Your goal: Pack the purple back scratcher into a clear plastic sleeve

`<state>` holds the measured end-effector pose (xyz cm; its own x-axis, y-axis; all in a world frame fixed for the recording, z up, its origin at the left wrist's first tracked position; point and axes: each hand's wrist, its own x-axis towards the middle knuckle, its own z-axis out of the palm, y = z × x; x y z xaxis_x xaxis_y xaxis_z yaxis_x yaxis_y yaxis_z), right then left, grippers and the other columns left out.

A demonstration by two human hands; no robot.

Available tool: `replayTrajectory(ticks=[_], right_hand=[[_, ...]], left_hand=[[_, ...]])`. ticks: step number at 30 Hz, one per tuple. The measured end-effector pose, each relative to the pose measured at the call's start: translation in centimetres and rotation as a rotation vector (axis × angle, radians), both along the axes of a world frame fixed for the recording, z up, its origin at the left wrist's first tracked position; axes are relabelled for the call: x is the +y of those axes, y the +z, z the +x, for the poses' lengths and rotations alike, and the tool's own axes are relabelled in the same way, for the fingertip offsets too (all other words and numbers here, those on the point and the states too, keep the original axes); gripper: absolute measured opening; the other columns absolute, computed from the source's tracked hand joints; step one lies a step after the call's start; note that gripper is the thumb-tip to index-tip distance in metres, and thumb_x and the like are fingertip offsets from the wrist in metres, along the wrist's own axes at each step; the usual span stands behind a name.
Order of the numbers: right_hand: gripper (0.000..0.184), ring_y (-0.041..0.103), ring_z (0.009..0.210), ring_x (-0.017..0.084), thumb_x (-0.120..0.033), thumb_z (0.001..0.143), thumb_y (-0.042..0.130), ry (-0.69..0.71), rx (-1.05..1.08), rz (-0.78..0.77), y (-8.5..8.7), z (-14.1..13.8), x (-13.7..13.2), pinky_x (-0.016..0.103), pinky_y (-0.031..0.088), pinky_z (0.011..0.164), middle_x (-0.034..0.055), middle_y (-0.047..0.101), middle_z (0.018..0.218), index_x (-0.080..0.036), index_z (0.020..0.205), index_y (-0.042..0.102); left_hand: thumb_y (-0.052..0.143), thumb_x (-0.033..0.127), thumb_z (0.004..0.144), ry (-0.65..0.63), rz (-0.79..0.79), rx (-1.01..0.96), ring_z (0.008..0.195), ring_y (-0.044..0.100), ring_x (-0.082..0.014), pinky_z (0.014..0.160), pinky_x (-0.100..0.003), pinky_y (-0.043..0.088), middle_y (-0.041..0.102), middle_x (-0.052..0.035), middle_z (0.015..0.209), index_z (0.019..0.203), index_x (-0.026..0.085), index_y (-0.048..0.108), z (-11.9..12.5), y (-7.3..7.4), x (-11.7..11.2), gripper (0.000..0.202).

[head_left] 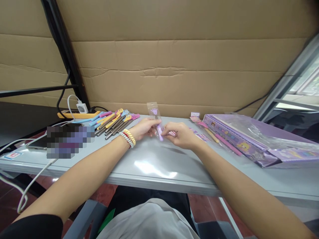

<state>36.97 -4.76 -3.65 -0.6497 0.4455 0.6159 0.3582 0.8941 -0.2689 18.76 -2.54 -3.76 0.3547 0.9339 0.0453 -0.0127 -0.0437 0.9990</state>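
Note:
A small purple back scratcher [159,127] with a hand-shaped head sits inside a clear plastic bag [151,106], tilted over the table. My left hand [146,128] is closed around the bag and the scratcher's middle from the left. On the other side, my right hand [180,134] pinches at the bag's right edge, near the handle's lower end. Pink printing shows by its fingers; whether that is a label in the grip I cannot tell. To the left lies a pile of loose back scratchers [117,122] in yellow, blue, pink and purple.
On the right stands a purple box [239,136] with plastic wrapping. Bagged back scratchers [224,141] and pink printed labels [200,135] lie before it. At left are an orange power strip [87,115], a charger [81,107], white cables and a blurred patch. Cardboard [174,56] backs the table.

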Motion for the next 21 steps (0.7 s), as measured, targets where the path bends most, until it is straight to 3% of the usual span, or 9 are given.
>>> replayTrajectory(ticks=[8,14,21], right_hand=[[0.015,0.059,0.069,0.014,-0.016,0.068,0.064,-0.044,-0.003,-0.011,-0.27,-0.12,0.11,0.025,0.045,0.060,0.0025,0.068,0.079,-0.020,0.083,0.065],[0.027,0.053,0.061,0.011,-0.027,0.068,0.070,-0.107,0.016,0.000,-0.46,0.06,0.49,0.023,0.042,0.055,0.0002,0.061,0.072,-0.020,0.094,0.063],[0.045,0.050,0.059,0.011,-0.026,0.069,0.071,-0.194,0.015,-0.002,-0.45,0.17,0.42,0.024,0.040,0.057,-0.0012,0.057,0.072,-0.021,0.111,0.056]], left_hand=[[0.073,0.024,0.069,0.142,0.140,-0.225,0.061,0.061,-0.0136,0.062,-0.032,0.050,0.064,-0.0016,0.072,0.085,0.017,0.047,0.17,0.35,-0.31,0.031],[0.075,0.031,0.066,0.127,0.176,-0.227,0.065,0.059,-0.0125,0.064,-0.030,0.049,0.063,-0.0020,0.074,0.080,0.014,0.054,0.03,0.42,-0.12,0.030],[0.076,0.038,0.063,0.103,0.218,-0.235,0.067,0.057,-0.0119,0.062,-0.028,0.046,0.061,-0.0017,0.074,0.079,0.013,0.059,-0.09,0.51,-0.07,0.034]])
